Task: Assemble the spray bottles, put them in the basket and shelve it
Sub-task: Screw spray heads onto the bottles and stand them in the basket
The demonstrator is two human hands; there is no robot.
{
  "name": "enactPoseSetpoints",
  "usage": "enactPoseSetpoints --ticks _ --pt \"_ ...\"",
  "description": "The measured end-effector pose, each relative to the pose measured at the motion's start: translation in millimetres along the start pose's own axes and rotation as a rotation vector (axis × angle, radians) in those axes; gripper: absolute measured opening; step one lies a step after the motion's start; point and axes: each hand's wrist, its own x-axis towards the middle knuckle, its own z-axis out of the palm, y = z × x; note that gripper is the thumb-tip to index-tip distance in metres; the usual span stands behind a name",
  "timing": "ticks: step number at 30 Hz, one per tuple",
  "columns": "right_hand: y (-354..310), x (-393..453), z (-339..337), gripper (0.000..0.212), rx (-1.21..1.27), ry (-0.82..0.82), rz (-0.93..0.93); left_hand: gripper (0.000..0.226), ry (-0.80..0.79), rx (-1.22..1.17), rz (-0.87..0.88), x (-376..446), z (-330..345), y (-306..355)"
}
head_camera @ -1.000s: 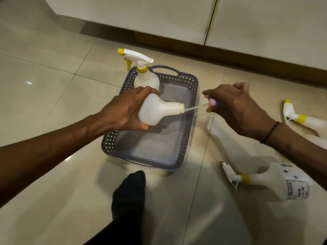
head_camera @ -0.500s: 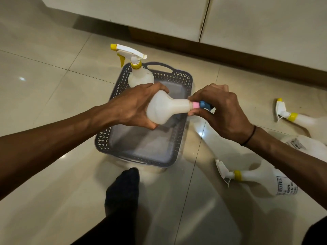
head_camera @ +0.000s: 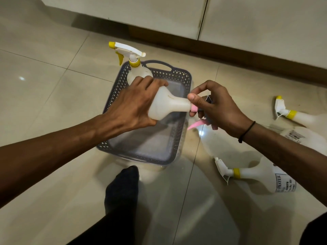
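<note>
My left hand (head_camera: pixel 131 106) grips a white bottle body (head_camera: pixel 166 105) held sideways above the grey basket (head_camera: pixel 178 140). My right hand (head_camera: pixel 214 106) is closed on a pink and blue spray head (head_camera: pixel 195 108) seated at the bottle's neck, its pink trigger pointing down. One assembled bottle with a yellow and white sprayer (head_camera: pixel 134 66) stands upright in the basket's far left corner.
Two yellow-collared bottles lie on the tile floor to the right, one near (head_camera: pixel 256 175) and one farther (head_camera: pixel 297 115); a third labelled bottle (head_camera: pixel 300 137) lies between them. My dark-socked foot (head_camera: pixel 122 191) rests in front of the basket. White cabinet doors (head_camera: pixel 159 11) stand behind.
The dip tube went fully into the bottle and the spray head came up against the neck. My right hand has turned on the head, bringing the pink trigger into sight.
</note>
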Motion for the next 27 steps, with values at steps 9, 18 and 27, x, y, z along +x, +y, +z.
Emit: enactPoseSetpoints --ticks 9,18,27 --pt "-17 -4 -3 0.079 0.066 -0.120 0.127 0.101 0.104 0.034 -0.017 -9 8 7" --pt "-16 -9 -2 0.039 0.582 -0.300 0.285 0.104 0.187 0.111 0.079 -13 3 7" --pt "-12 -3 -21 0.035 0.107 -0.136 -0.185 0.087 -0.045 -1.052 -0.705 -21 -28 -15"
